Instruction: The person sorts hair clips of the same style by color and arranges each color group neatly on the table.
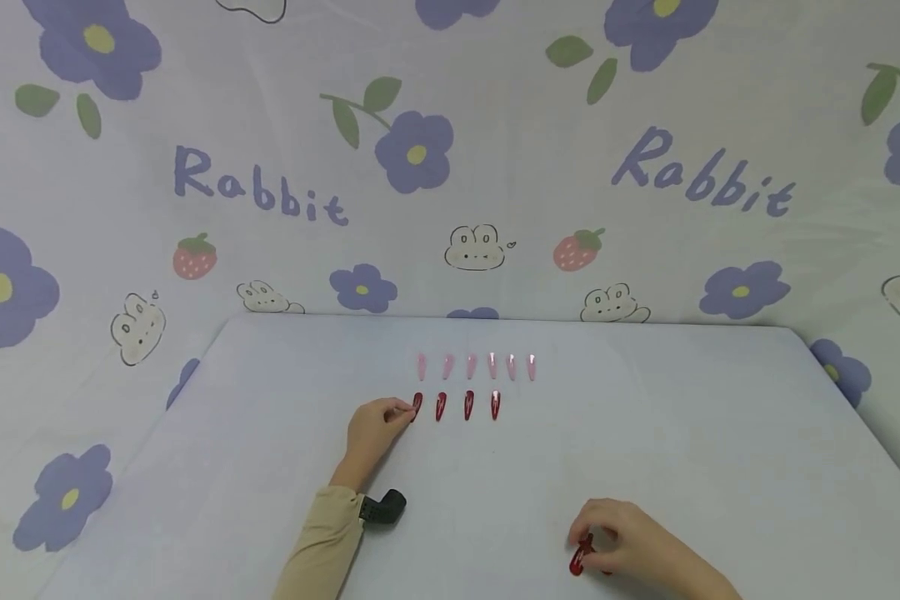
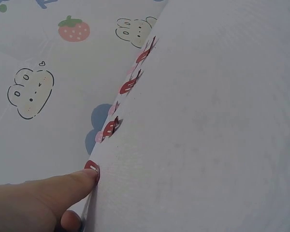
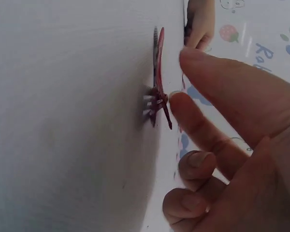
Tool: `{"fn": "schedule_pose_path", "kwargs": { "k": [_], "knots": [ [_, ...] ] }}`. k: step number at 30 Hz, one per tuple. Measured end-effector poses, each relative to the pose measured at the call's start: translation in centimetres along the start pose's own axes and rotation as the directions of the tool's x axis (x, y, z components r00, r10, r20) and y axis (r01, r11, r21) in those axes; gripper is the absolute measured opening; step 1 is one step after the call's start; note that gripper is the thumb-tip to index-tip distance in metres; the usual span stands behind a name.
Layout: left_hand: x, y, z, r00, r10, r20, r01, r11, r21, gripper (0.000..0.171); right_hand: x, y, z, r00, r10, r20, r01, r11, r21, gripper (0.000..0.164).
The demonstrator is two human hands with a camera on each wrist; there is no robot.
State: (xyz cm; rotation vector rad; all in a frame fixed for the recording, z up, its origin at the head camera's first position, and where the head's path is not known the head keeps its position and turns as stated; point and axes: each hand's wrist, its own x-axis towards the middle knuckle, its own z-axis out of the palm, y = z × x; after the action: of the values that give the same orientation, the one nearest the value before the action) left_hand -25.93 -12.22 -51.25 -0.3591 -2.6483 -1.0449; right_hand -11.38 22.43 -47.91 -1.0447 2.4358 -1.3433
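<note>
My left hand (image 1: 375, 429) pinches the leftmost red snap hair clip (image 1: 417, 402) with its fingertips. That clip, at the left end of a row of red clips (image 1: 468, 406), is partly covered by a finger (image 2: 70, 188) in the left wrist view. Near the front right, my right hand (image 1: 633, 542) reaches over another red hair clip (image 1: 577, 563). In the right wrist view its thumb and forefinger stand apart, one fingertip (image 3: 179, 101) right at the tilted clip (image 3: 159, 72). More red shows beneath this hand, mostly hidden.
Behind the red row lies a row of several pink hair clips (image 1: 471, 367). The white table (image 1: 682, 417) ends at a back edge against a flower-and-rabbit printed cloth (image 1: 495, 183). A black device (image 1: 384, 507) sits at the left cuff.
</note>
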Motion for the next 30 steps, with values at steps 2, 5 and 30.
{"fn": "schedule_pose_path", "kwargs": {
  "k": [2,5,30],
  "knots": [
    [0.05,-0.05,0.02,1.000,0.000,0.000,0.000,1.000,0.006,0.008,-0.05,0.02,0.10,0.999,0.034,0.018,-0.034,0.999,0.000,0.016],
    [0.11,-0.08,0.08,1.000,-0.001,0.004,0.001,1.000,0.014,0.008,-0.09,0.07,0.18,0.998,0.048,0.030,-0.048,0.999,-0.021,0.016],
    [0.02,0.28,-0.09,1.000,-0.013,0.018,0.013,1.000,0.006,0.009,-0.29,-0.47,0.55,0.998,-0.055,-0.011,0.053,0.992,-0.111,0.025]
  ]
}}
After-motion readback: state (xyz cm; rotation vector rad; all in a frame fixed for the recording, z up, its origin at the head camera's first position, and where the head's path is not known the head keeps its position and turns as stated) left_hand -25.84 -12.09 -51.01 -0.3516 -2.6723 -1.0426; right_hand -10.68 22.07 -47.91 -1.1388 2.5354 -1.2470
